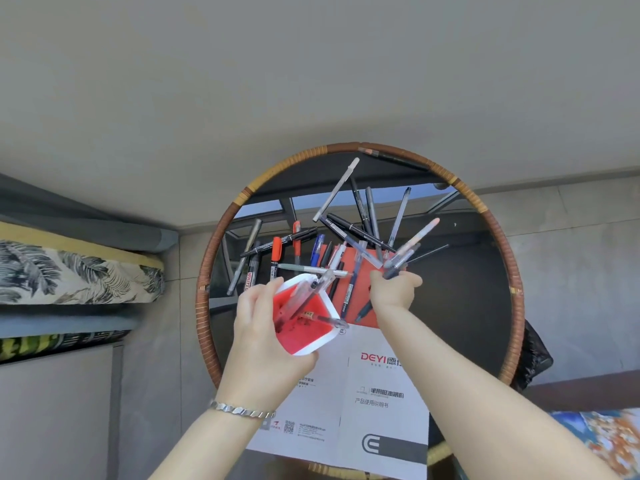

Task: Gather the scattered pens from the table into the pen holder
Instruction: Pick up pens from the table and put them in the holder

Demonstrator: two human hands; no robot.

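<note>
My left hand grips a red and white pen holder, tilted with its mouth toward me; a clear pen or two lie inside it. My right hand is closed around a bunch of pens that fan upward and to the right, just right of the holder. Several more pens and markers lie scattered on the round glass table, some across a red card. A white pen and dark pens lie farther back. One dark pencil rests on the rim.
The table has a woven rattan rim and a reflective top. A white printed manual lies on its near side. A leaf-patterned cushion is at the left. A dark bag hangs beyond the right rim.
</note>
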